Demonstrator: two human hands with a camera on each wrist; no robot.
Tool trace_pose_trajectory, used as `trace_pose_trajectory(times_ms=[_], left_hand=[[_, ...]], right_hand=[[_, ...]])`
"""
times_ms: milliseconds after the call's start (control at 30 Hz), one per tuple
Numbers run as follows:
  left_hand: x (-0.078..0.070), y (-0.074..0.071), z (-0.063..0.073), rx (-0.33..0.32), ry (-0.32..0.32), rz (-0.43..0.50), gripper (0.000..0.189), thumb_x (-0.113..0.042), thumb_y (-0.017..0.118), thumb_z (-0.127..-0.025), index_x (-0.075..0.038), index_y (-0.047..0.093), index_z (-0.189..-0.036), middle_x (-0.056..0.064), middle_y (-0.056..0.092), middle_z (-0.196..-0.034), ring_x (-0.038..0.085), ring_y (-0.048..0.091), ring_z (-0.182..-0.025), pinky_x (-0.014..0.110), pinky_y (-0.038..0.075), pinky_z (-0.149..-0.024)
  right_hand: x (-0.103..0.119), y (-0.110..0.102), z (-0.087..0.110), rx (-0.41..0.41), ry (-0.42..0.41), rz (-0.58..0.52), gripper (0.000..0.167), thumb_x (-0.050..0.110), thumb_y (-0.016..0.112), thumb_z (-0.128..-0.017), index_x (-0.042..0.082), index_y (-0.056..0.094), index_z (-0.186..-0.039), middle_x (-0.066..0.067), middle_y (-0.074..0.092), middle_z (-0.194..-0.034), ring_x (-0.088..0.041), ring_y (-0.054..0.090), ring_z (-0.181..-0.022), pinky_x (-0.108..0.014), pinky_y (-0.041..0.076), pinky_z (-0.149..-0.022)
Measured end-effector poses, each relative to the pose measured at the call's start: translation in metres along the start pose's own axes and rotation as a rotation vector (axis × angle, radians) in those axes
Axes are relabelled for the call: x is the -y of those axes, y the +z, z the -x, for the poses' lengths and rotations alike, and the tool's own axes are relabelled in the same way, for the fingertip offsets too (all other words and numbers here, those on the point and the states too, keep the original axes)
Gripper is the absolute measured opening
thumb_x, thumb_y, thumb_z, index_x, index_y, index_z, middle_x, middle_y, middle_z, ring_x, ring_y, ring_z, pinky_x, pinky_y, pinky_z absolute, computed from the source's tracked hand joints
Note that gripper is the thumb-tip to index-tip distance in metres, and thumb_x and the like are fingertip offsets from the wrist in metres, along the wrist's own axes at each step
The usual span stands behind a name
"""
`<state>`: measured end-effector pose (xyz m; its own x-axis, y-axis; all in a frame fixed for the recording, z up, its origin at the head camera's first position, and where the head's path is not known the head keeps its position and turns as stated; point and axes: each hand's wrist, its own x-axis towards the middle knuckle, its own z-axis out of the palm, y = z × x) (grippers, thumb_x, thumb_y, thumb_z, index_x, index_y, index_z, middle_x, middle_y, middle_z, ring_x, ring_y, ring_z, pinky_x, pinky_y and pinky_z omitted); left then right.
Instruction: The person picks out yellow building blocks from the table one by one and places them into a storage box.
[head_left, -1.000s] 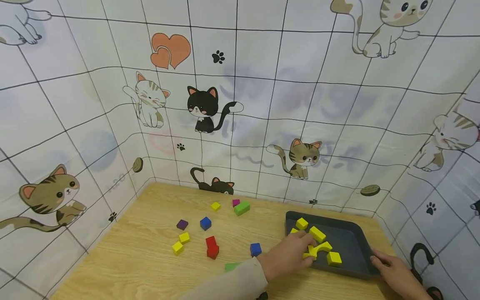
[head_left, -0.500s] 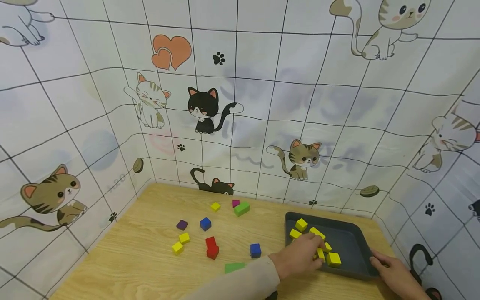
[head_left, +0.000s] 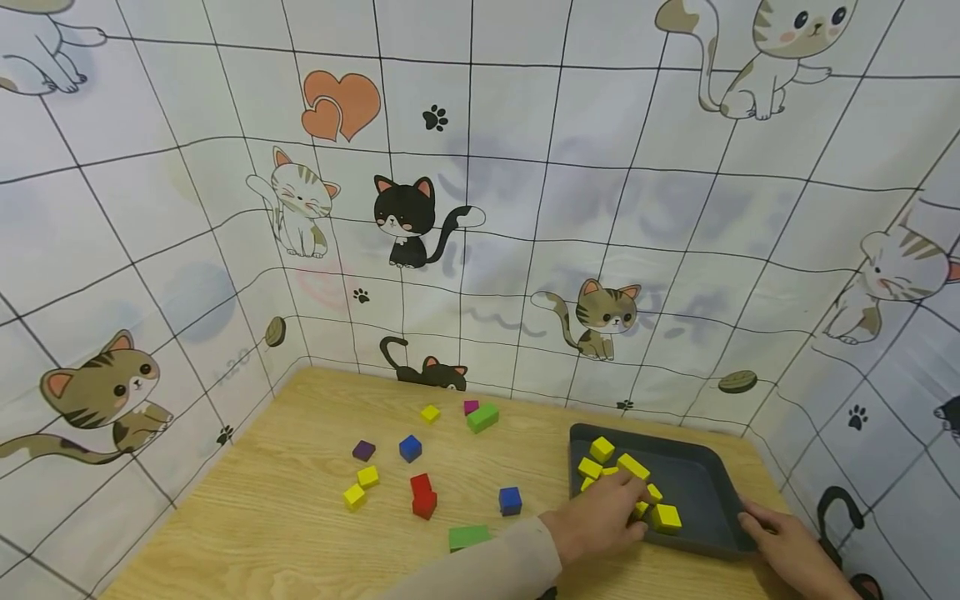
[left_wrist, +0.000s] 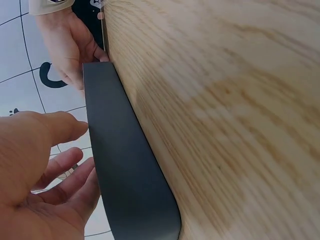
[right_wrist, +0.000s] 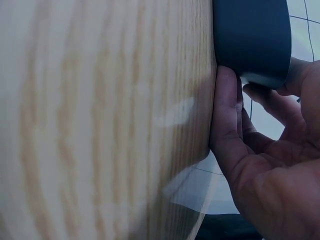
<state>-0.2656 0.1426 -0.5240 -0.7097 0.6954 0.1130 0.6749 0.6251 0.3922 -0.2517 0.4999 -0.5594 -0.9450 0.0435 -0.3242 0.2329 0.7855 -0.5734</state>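
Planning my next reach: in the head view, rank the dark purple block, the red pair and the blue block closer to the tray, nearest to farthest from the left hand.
From the left hand:
1. Blue block, left of the hand and the tray.
2. Red pair, farther left.
3. Dark purple block, farthest left of the three, and farther back.

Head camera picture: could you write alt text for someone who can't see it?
A person's left grip is among yellow blocks in a dark tray, while the right grip holds the tray's edge. More blocks, in several colors, lie scattered on the wooden table.
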Motion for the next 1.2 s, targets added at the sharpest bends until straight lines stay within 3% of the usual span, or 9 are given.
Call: trace_pose_trajectory(times_ms=[167,400,700,933,1200], left_hand=[[0.004,-0.003,0.005,-0.029,0.034,0.002,0.037,-0.032,0.079,-0.114,-0.023,0.072,-0.148,-0.011,0.069,-0.152,-0.006,0.066,-0.131,0.008,0.055,-0.11],[0.013,-0.011,0.013,-0.058,0.044,-0.035,0.038,-0.038,0.081,-0.112,-0.029,0.073,-0.148,-0.013,0.07,-0.153,-0.008,0.066,-0.126,0.008,0.056,-0.106],[0.031,-0.035,0.026,-0.134,0.02,-0.153,0.039,-0.046,0.078,-0.113,-0.03,0.074,-0.149,-0.01,0.073,-0.145,0.001,0.07,-0.123,0.014,0.059,-0.104],[0.056,-0.052,0.038,-0.179,-0.012,-0.116,0.042,-0.041,0.081,-0.111,-0.024,0.075,-0.149,-0.005,0.073,-0.135,0.0,0.06,-0.1,0.011,0.055,-0.085],[0.089,-0.065,0.051,-0.208,-0.086,-0.137,0.045,-0.04,0.082,-0.11,-0.02,0.073,-0.15,0.003,0.074,-0.143,0.016,0.073,-0.12,0.025,0.065,-0.094]], right_hand=[[0.007,0.0,0.005,-0.006,0.009,0.013,0.083,0.049,0.056,-0.122,-0.013,0.031,-0.172,-0.05,0.038,-0.169,-0.061,0.073,-0.129,-0.061,0.068,-0.097],[0.012,-0.001,0.007,-0.006,0.001,0.089,0.081,0.051,0.052,-0.123,-0.011,0.034,-0.172,-0.048,0.037,-0.17,-0.076,0.043,-0.152,-0.082,0.052,-0.114],[0.003,-0.002,0.0,-0.015,-0.028,0.095,0.088,0.059,0.052,-0.121,-0.01,0.035,-0.172,-0.048,0.038,-0.17,-0.075,0.047,-0.151,-0.076,0.058,-0.109],[-0.004,-0.002,-0.006,0.01,-0.025,0.106,0.096,0.067,0.052,-0.119,-0.011,0.035,-0.173,-0.048,0.041,-0.169,-0.075,0.048,-0.15,-0.077,0.058,-0.109],[0.013,-0.004,0.007,0.008,-0.028,0.141,0.083,0.054,0.048,-0.124,-0.014,0.034,-0.17,-0.05,0.043,-0.167,-0.077,0.048,-0.149,-0.079,0.055,-0.111]])
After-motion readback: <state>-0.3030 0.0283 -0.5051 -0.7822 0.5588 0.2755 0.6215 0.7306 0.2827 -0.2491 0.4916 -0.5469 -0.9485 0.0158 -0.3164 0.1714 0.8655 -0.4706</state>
